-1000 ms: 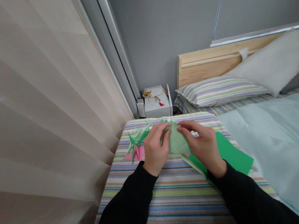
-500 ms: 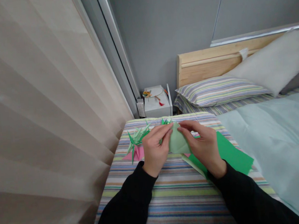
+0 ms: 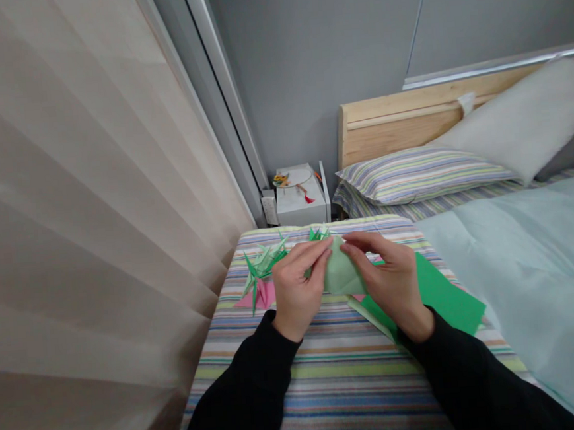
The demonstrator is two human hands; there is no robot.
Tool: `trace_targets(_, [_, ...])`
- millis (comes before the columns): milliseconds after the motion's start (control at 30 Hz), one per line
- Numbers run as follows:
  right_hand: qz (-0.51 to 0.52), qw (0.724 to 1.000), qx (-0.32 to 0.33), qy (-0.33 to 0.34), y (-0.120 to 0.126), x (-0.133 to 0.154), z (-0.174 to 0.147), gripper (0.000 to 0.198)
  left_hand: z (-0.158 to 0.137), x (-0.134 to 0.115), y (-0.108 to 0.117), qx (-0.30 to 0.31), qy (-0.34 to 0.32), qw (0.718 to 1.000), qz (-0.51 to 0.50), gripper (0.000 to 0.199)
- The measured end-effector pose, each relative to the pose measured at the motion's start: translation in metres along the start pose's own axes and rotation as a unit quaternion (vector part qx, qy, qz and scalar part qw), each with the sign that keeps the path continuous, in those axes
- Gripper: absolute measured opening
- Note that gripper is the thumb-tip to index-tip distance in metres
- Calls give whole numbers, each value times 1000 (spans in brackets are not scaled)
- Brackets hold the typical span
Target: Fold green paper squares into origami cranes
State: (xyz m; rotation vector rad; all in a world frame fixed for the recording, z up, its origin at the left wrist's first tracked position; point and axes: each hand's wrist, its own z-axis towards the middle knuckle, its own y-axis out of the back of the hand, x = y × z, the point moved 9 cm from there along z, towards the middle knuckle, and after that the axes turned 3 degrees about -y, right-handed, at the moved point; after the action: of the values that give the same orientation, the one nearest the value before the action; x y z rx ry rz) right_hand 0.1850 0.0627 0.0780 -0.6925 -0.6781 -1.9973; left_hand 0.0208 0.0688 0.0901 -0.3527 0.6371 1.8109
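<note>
My left hand [image 3: 298, 285] has edged toward my right hand [image 3: 392, 278], both pinching the pale-green origami paper [image 3: 342, 274] above the striped cloth [image 3: 343, 386], seemingly mid-fold, its half-hidden tip next wanting a firm crease.

Long, plain black sleeves [image 3: 243, 387] with close-fitting cuffs [image 3: 280, 335]

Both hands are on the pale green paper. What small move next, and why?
Probably press along the upper part of the pale green paper to firm any fold there: the left hand and right hand both pinch it near its top, close together. The fold itself is too small to make out.
</note>
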Motion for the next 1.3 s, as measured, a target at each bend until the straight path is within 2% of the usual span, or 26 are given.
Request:
trace_targets(133, [32,999,4,-36,-1,-5,0,11,0,3,0,4,21,1000,-13,19])
trace_targets(300, [50,995,68,-50,-10,-7,2,3,-1,9,-2,8,66,998,-16,12])
trace_targets(333, [48,994,83,-46,-12,-5,2,7,-2,9,-2,11,70,997,-12,10])
trace_targets(467, [17,994,111,-9,-14,4,3,16,1,3,2,10,28,998,46,9])
trace_targets(500, [13,995,103,-3,-12,6,4,17,1,2,6,-3,17,997,71,10])
trace_targets(567, [25,997,65,-13,-3,5,5,20,1,5,16,-51,28,993,102,29])
trace_targets(667, [110,990,-1,-84,8,-13,6,21,-7,31,22,-104,149,983,18,69])
trace_targets(767, [230,958,-40,-166,8,-36,2,22,-22,57,1,-83,282,945,-144,79])
trace_targets(867, [323,916,-57,-230,1,-52,-3,25,-30,68,-10,-100,333,910,-226,82])
trace_targets(933, [356,895,-52,-263,-4,-56,-5,29,-31,70,-13,-106,343,900,-248,79])
trace_targets(1000, [364,887,-45,-279,-7,-56,-6,32,-28,69,-12,-105,335,902,-250,68])
trace_targets(1167, [365,883,-44,-293,-8,-55,-4,37,-19,59,0,-119,287,927,-212,25])
trace_targets(1300, [386,871,-51,-298,-9,-56,-5,38,-15,49,-2,-94,252,943,-197,20])
